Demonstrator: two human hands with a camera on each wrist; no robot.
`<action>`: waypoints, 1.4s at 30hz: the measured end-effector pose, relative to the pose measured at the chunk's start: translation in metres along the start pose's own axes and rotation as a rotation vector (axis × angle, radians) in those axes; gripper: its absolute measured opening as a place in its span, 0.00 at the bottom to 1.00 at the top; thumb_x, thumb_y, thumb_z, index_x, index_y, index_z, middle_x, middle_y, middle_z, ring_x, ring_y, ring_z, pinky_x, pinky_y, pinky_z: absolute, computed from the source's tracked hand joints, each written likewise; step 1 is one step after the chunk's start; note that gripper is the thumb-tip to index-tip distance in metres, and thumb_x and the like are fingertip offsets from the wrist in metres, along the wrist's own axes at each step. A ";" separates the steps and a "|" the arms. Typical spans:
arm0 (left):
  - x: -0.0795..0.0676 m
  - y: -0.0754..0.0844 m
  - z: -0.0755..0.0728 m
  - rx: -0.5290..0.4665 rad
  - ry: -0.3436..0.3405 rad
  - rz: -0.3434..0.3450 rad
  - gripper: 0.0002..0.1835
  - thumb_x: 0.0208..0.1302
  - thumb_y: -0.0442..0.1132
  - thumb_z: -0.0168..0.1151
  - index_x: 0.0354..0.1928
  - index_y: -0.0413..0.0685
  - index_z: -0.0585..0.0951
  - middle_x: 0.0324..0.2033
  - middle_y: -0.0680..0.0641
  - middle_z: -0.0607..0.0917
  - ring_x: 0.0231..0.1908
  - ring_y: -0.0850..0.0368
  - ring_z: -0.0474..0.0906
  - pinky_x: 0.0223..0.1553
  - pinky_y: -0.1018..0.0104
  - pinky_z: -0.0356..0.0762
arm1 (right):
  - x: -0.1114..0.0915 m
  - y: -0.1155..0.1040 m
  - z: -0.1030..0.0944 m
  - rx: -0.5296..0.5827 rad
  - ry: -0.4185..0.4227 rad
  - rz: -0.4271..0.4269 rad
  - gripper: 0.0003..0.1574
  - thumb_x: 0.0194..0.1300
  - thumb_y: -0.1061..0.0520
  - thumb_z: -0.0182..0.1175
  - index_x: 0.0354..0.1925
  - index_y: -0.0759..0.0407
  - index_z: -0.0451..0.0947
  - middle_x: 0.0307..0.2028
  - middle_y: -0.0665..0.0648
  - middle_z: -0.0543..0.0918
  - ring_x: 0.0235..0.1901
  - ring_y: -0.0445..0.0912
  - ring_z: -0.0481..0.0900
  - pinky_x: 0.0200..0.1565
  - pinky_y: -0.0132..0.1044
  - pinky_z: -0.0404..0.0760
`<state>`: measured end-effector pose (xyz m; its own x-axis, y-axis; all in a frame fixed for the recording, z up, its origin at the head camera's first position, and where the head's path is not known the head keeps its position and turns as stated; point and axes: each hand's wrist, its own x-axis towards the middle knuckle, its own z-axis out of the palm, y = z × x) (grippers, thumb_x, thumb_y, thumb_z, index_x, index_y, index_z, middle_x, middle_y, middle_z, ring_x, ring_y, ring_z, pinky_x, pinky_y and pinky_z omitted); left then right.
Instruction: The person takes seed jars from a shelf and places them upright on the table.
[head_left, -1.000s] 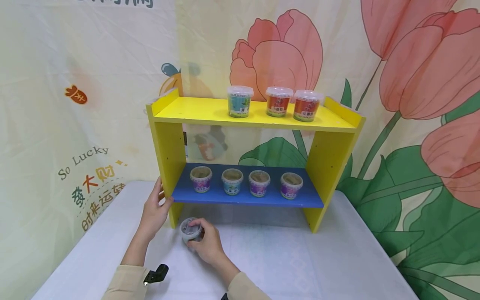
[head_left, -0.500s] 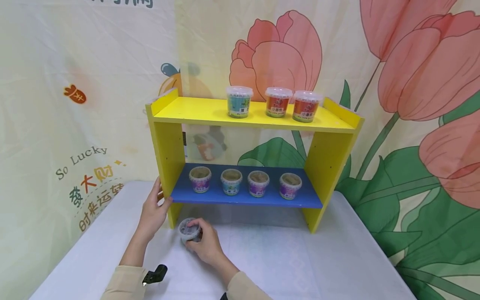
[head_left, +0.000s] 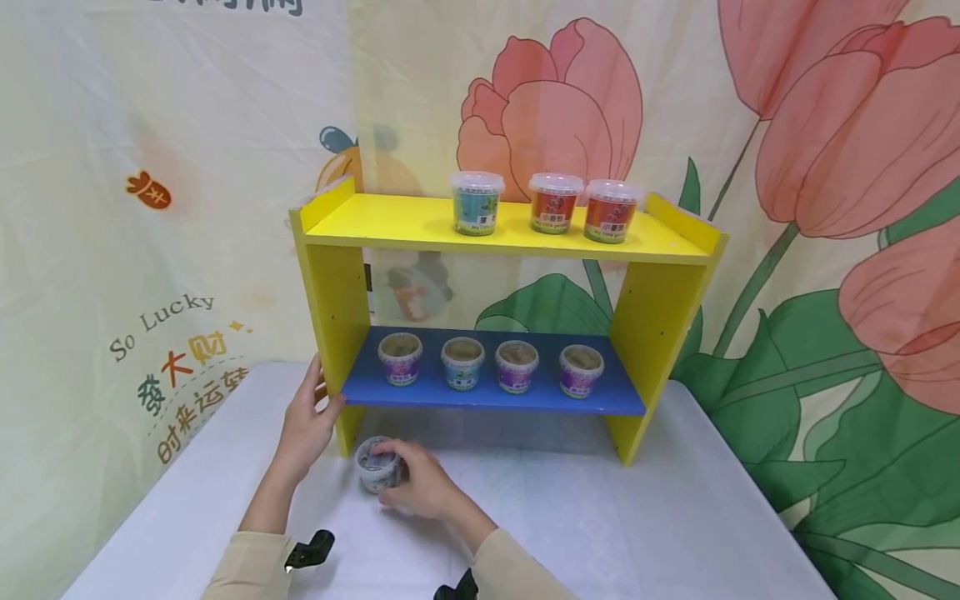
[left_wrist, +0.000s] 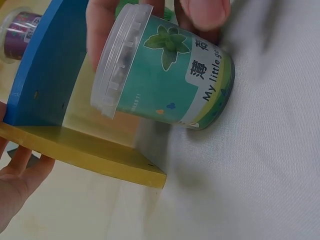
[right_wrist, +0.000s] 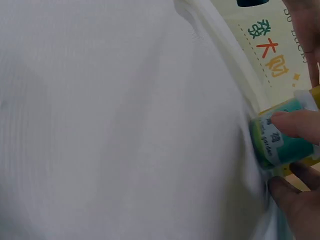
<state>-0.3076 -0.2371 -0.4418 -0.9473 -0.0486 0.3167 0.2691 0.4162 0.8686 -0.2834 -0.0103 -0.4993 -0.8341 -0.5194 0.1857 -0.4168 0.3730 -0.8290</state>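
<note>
A teal plastic cup [head_left: 377,464] with a clear lid stands upright on the white cloth, in front of the shelf's left leg. Its label shows mint leaves and "My little garden" in the left wrist view [left_wrist: 170,70]. My right hand [head_left: 423,483] curls round this cup from the right, one finger over the lid's rim and the thumb low at the near side. In the right wrist view a digit lies across the label of the cup [right_wrist: 285,145]. My left hand [head_left: 307,417] grips the yellow side panel [head_left: 330,325] of the shelf, thumb at the blue board's front corner.
Three lidded cups stand on the yellow top board [head_left: 405,218], one teal [head_left: 477,204] and two red. Several more cups, mostly purple, line the blue board [head_left: 540,404]. A printed cloth with tulips [head_left: 562,108] hangs behind.
My right hand has shifted slightly right and turned, its thumb drawn back a little, so more of the cup's side shows. My left hand stays on the panel.
</note>
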 end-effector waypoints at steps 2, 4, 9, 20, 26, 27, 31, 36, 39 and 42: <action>-0.001 0.001 0.000 0.000 -0.005 -0.013 0.44 0.84 0.44 0.54 0.85 0.81 0.40 0.82 0.35 0.58 0.76 0.28 0.59 0.71 0.26 0.64 | -0.003 -0.005 -0.013 -0.033 -0.062 -0.023 0.46 0.60 0.64 0.78 0.72 0.45 0.75 0.68 0.52 0.77 0.66 0.46 0.74 0.70 0.44 0.77; -0.001 0.001 0.000 -0.002 -0.010 -0.022 0.44 0.84 0.45 0.54 0.85 0.81 0.39 0.82 0.35 0.57 0.77 0.28 0.59 0.72 0.25 0.63 | -0.006 -0.011 -0.027 -0.066 -0.102 -0.048 0.47 0.62 0.62 0.78 0.75 0.47 0.72 0.71 0.52 0.76 0.68 0.46 0.72 0.69 0.44 0.78; -0.001 0.001 0.002 0.004 -0.008 -0.019 0.44 0.83 0.45 0.55 0.85 0.81 0.39 0.82 0.36 0.57 0.77 0.28 0.59 0.72 0.25 0.63 | -0.013 -0.043 -0.068 -0.132 -0.112 -0.105 0.44 0.64 0.59 0.77 0.74 0.49 0.72 0.70 0.51 0.75 0.69 0.44 0.72 0.68 0.38 0.78; 0.001 -0.002 0.004 0.003 -0.003 -0.013 0.44 0.84 0.43 0.53 0.85 0.82 0.39 0.82 0.35 0.57 0.77 0.27 0.59 0.72 0.25 0.63 | -0.020 -0.121 -0.159 -0.066 -0.050 -0.174 0.38 0.70 0.59 0.72 0.74 0.50 0.72 0.71 0.54 0.74 0.70 0.55 0.76 0.70 0.49 0.78; 0.000 0.001 -0.001 0.006 -0.004 -0.013 0.44 0.84 0.41 0.53 0.85 0.79 0.39 0.81 0.34 0.58 0.76 0.27 0.59 0.71 0.27 0.66 | -0.023 -0.161 -0.194 -0.062 0.035 -0.264 0.34 0.71 0.60 0.71 0.72 0.52 0.74 0.69 0.52 0.78 0.68 0.49 0.78 0.69 0.43 0.79; 0.000 0.002 -0.001 0.004 -0.004 -0.012 0.44 0.84 0.41 0.53 0.86 0.78 0.39 0.81 0.34 0.58 0.76 0.27 0.59 0.71 0.27 0.67 | -0.022 -0.168 -0.200 -0.058 0.057 -0.287 0.34 0.72 0.61 0.70 0.72 0.54 0.74 0.68 0.53 0.79 0.67 0.49 0.79 0.69 0.42 0.80; 0.001 0.003 -0.001 -0.009 -0.011 -0.004 0.45 0.83 0.40 0.54 0.86 0.79 0.40 0.81 0.34 0.59 0.76 0.28 0.59 0.72 0.28 0.66 | -0.019 -0.194 -0.229 -0.056 0.192 -0.366 0.31 0.71 0.63 0.69 0.69 0.59 0.75 0.64 0.55 0.82 0.64 0.47 0.82 0.66 0.39 0.81; 0.001 0.003 -0.001 -0.011 -0.010 0.007 0.44 0.83 0.41 0.54 0.86 0.80 0.40 0.81 0.33 0.59 0.76 0.27 0.60 0.72 0.26 0.65 | -0.009 -0.217 -0.265 -0.054 0.365 -0.410 0.29 0.70 0.66 0.70 0.67 0.63 0.75 0.64 0.60 0.80 0.63 0.51 0.82 0.67 0.41 0.82; 0.001 0.003 -0.001 -0.008 -0.009 0.008 0.44 0.83 0.41 0.54 0.86 0.79 0.40 0.81 0.33 0.59 0.76 0.27 0.60 0.70 0.27 0.67 | 0.000 -0.226 -0.281 -0.112 0.429 -0.378 0.31 0.70 0.63 0.69 0.69 0.61 0.74 0.66 0.61 0.78 0.64 0.52 0.80 0.69 0.42 0.80; 0.000 0.003 -0.001 -0.003 -0.012 0.004 0.44 0.84 0.42 0.54 0.85 0.79 0.39 0.81 0.33 0.58 0.76 0.26 0.59 0.70 0.27 0.68 | 0.010 -0.231 -0.291 -0.208 0.457 -0.289 0.36 0.71 0.59 0.70 0.73 0.55 0.70 0.68 0.61 0.76 0.66 0.53 0.80 0.70 0.43 0.78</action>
<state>-0.3070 -0.2368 -0.4386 -0.9483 -0.0362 0.3153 0.2731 0.4133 0.8687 -0.3002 0.1225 -0.1523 -0.7279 -0.2553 0.6363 -0.6746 0.4329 -0.5980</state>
